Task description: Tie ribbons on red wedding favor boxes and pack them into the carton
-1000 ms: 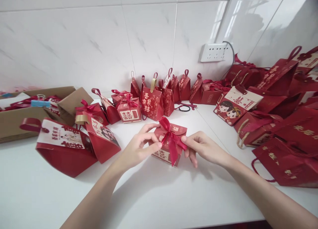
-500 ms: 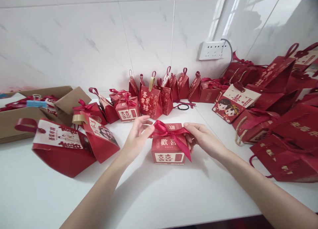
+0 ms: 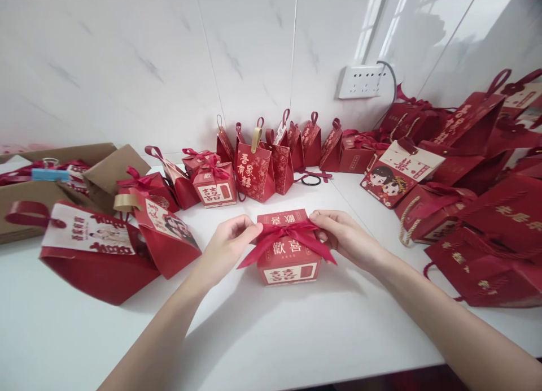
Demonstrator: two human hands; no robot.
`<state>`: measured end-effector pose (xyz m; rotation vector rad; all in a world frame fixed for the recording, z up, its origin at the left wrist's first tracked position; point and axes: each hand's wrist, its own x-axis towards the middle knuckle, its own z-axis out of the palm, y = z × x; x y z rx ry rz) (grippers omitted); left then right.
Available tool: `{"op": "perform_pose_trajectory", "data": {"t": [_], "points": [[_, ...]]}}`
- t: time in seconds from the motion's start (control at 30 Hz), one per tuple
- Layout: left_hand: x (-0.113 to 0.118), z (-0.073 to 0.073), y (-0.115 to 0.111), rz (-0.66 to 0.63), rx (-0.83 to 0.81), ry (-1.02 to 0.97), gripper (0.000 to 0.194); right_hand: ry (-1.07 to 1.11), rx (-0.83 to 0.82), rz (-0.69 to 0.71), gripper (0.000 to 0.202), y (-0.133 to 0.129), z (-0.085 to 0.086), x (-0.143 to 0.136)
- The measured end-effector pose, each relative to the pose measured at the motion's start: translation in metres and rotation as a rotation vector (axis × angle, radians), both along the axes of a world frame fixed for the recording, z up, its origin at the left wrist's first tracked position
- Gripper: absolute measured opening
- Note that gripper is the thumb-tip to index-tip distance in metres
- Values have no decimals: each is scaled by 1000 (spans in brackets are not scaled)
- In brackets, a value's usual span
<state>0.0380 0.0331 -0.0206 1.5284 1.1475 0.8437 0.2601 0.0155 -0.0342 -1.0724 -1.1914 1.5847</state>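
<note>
A small red gift box (image 3: 288,273) with gold lettering and a cream front panel stands upright on the white table (image 3: 271,340). Across its top runs a dark red ribbon (image 3: 283,233), tied in a bow whose two tails spread down over the front corners. My left hand (image 3: 224,248) pinches the bow's left loop between thumb and forefinger. On the other side, my right hand (image 3: 349,235) is closed on the right loop, its lower fingers partly hidden behind the ribbon and box edge.
Behind stand several red gift boxes (image 3: 255,173) along the tiled wall. More boxes (image 3: 483,255) are piled at right. Two tilted boxes (image 3: 97,266) lie left, in front of an open cardboard box (image 3: 29,204). A black ring (image 3: 310,180) lies behind; a socket strip (image 3: 362,83) is on the wall.
My left hand, earlier with fingers apart at the bow, has closed on its left loop. The bow is now pulled straighter sideways, with its tails spread to both sides.
</note>
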Motion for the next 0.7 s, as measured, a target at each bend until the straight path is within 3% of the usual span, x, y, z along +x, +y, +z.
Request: {"op": "perform_pose_trajectory", "data": {"t": [0.3, 0.5, 0.6, 0.7], "points": [[-4, -5, 5, -48, -7, -29, 33, 214, -149, -19, 33, 5, -11, 1], [0, -10, 4, 31, 6, -114, 36, 115, -60, 53, 37, 6, -13, 1], [3, -12, 3, 25, -22, -203, 36, 88, 11, 124, 41, 2, -7, 1], [6, -13, 0, 64, -18, -215, 34, -83, 40, 172, 35, -3, 3, 1]]}}
